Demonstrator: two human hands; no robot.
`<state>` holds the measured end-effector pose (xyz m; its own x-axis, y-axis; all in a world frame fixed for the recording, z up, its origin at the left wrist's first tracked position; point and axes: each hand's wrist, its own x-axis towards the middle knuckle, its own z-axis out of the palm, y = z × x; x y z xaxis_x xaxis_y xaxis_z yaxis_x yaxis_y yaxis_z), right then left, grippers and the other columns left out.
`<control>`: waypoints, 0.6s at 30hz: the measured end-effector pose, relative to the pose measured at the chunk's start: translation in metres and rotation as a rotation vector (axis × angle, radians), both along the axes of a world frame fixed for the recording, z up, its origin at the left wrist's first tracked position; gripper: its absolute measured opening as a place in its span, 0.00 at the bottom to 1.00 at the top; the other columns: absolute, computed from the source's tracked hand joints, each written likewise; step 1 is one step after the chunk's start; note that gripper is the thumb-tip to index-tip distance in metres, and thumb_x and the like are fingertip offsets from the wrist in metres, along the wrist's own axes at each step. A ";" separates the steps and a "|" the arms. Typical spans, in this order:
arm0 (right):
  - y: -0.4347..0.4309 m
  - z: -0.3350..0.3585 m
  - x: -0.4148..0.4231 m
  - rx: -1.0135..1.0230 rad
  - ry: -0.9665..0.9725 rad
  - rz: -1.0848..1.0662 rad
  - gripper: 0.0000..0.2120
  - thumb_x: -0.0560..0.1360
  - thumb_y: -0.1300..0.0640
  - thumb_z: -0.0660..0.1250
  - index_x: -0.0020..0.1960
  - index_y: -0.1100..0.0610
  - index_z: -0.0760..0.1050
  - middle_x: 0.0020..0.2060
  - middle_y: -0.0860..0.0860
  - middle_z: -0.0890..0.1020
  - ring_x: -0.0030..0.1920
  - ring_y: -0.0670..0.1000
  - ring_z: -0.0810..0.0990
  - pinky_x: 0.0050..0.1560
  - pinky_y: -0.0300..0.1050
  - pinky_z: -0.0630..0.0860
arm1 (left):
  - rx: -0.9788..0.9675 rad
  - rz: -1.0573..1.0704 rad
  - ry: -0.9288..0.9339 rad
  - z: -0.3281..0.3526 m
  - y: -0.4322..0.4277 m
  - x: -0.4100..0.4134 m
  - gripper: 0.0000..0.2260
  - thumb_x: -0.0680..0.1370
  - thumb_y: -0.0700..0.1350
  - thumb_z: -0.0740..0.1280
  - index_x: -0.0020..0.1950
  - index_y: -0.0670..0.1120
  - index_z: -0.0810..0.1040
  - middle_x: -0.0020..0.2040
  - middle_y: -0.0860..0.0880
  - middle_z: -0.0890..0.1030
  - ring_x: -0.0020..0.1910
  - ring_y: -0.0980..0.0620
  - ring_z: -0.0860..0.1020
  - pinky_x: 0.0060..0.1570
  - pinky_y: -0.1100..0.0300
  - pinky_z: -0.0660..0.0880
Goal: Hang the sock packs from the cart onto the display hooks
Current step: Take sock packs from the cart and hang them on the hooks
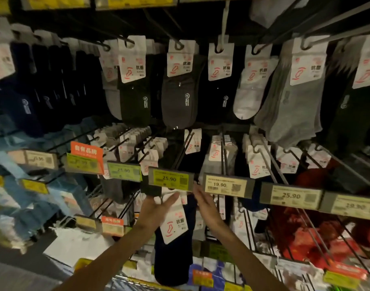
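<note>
The dark navy sock pack with a white card header (173, 225) sits at 6 o'clock of the view, between the two hands and just under the display's middle rail. The left hand (154, 208) grips it from 9 o'clock: the thumb lies across the top of the card and the other fingers go behind it. The right hand (207, 206) is at the pack's 3 o'clock, palm turned inward and fingers straight and close together. They reach up to 12 o'clock, toward the gap between two price tags. Whether they touch the pack or a hook I cannot tell.

The card is tilted, its top leaning toward 11 o'clock. It carries a red foot outline and dark characters. The top edge lies just below the yellow price tag reading 25.90 (171, 179). The sock hangs long and dark below the card to the lower edge of the view.

One pack is held, by one hand. At the yellow tag's 3 o'clock is a cream price tag reading 19.90 (224, 184). The rail shows seven tags; three read 25.90, two read 19.90, and two at the 9 o'clock end are blurred. A black wire hook (185, 148) runs back from the yellow tag with one pack on it. Above, at 12 o'clock, the front packs include a dark grey pack (179, 97), a white pack (249, 95) and a light grey pack (293, 106).
</note>
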<state>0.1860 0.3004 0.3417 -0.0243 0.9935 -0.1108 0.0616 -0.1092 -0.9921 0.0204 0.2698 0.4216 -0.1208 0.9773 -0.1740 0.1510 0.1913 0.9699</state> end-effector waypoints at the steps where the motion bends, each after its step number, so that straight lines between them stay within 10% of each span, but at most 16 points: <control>1: -0.016 0.002 0.003 -0.015 0.038 0.009 0.17 0.80 0.38 0.57 0.67 0.39 0.68 0.67 0.42 0.72 0.67 0.44 0.71 0.70 0.50 0.68 | 0.006 0.001 -0.004 0.000 -0.003 0.005 0.05 0.75 0.43 0.74 0.46 0.43 0.82 0.34 0.51 0.82 0.27 0.60 0.80 0.24 0.71 0.69; 6: -0.087 0.033 0.009 0.072 0.091 0.064 0.21 0.82 0.56 0.59 0.70 0.42 0.55 0.66 0.37 0.66 0.56 0.24 0.68 0.51 0.22 0.69 | -0.030 -0.042 -0.051 -0.008 -0.016 0.027 0.08 0.72 0.50 0.76 0.42 0.48 0.82 0.35 0.50 0.85 0.30 0.55 0.81 0.27 0.64 0.71; 11: -0.127 0.034 0.017 0.166 -0.165 0.049 0.47 0.73 0.53 0.73 0.77 0.45 0.41 0.69 0.33 0.64 0.65 0.29 0.67 0.63 0.30 0.68 | -0.113 -0.068 -0.148 0.003 -0.038 0.051 0.13 0.72 0.51 0.76 0.36 0.45 0.77 0.29 0.50 0.82 0.23 0.59 0.76 0.20 0.71 0.66; 14: -0.146 0.039 0.022 0.181 -0.170 -0.017 0.45 0.73 0.55 0.74 0.78 0.47 0.47 0.62 0.27 0.71 0.62 0.30 0.72 0.59 0.30 0.71 | -0.216 -0.111 -0.241 0.005 -0.057 0.053 0.14 0.73 0.52 0.75 0.38 0.44 0.77 0.22 0.52 0.78 0.22 0.57 0.78 0.22 0.66 0.70; 18: -0.177 0.040 0.023 0.154 -0.058 -0.159 0.33 0.73 0.64 0.73 0.71 0.49 0.62 0.58 0.39 0.77 0.54 0.33 0.78 0.50 0.31 0.74 | -0.291 -0.165 -0.326 -0.010 -0.073 0.049 0.13 0.71 0.48 0.77 0.46 0.40 0.81 0.39 0.43 0.84 0.41 0.44 0.82 0.42 0.54 0.76</control>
<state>0.2091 0.1239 0.3816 0.1358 0.9897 0.0462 0.1130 0.0309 -0.9931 0.0689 0.1966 0.4119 0.1391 0.8838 -0.4467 -0.1012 0.4615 0.8814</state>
